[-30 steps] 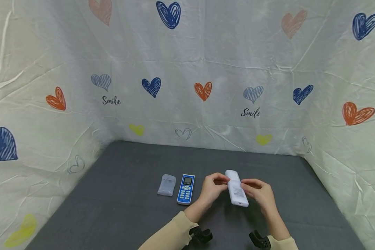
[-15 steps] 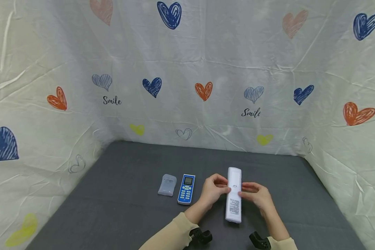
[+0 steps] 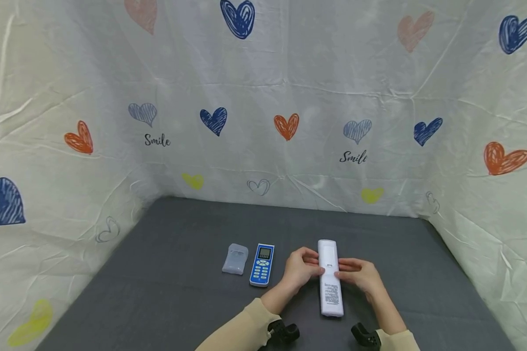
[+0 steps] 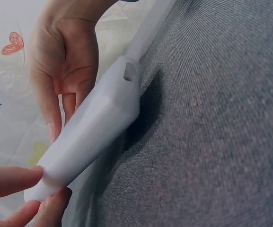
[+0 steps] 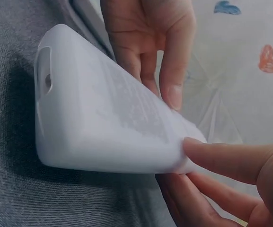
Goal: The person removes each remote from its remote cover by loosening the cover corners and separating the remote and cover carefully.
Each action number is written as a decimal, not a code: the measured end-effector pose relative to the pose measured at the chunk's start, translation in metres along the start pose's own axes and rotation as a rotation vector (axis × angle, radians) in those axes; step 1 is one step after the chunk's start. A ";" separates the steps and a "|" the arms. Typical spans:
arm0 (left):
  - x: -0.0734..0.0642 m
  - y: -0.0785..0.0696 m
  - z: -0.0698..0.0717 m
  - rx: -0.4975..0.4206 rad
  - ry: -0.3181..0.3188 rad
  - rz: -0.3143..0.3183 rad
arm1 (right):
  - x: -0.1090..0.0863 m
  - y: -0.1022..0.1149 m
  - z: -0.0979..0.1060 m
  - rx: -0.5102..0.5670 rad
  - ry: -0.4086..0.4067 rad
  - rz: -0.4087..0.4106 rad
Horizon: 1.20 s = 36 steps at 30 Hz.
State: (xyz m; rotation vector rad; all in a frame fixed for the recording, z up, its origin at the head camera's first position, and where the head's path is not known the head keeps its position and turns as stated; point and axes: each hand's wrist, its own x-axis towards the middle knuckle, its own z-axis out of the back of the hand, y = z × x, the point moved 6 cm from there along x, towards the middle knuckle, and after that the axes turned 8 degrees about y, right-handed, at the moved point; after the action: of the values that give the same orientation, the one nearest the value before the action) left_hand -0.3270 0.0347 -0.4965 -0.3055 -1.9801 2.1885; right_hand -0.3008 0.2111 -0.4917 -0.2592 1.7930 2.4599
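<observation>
A white remote control [image 3: 331, 292] lies back side up between my two hands, with printed small text on its lower half. My left hand [image 3: 299, 269] pinches its left edge, thumb on the back face and fingers by the side. From the opposite side, my right hand [image 3: 361, 277] pinches the right edge in the same manner. Seen in the right wrist view, the near end of the remote control [image 5: 93, 127] has a small recessed opening. A gap with shadow shows under the remote control [image 4: 96, 120] in the left wrist view. Its button side is hidden.
Left of my hands, a blue-faced remote control [image 3: 261, 265] with a small screen lies on the dark grey tabletop [image 3: 184, 273]. Beside it is a small translucent cover-like piece [image 3: 235, 259]. A white heart-printed curtain [image 3: 316, 97] encloses the table's back and sides.
The white remote control has turned from a slant to nearly straight, its near end tilting down and closer to me. Both hands still pinch its sides and have shifted slightly.
</observation>
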 end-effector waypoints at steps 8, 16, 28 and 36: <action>0.004 0.006 0.000 0.033 0.018 0.023 | 0.004 -0.005 -0.004 0.013 -0.004 -0.011; 0.004 0.010 0.000 0.070 0.035 0.058 | 0.005 -0.008 -0.008 0.018 -0.032 -0.017; 0.006 0.005 -0.001 0.207 0.033 0.021 | 0.002 -0.006 -0.006 -0.068 -0.038 -0.049; 0.009 0.006 -0.001 0.239 0.046 0.051 | 0.004 -0.010 -0.006 -0.068 -0.028 -0.076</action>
State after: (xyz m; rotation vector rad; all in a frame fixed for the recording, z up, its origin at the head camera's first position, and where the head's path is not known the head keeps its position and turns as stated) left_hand -0.3350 0.0375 -0.5030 -0.3709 -1.6830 2.3958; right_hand -0.3022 0.2084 -0.5034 -0.2904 1.6594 2.4618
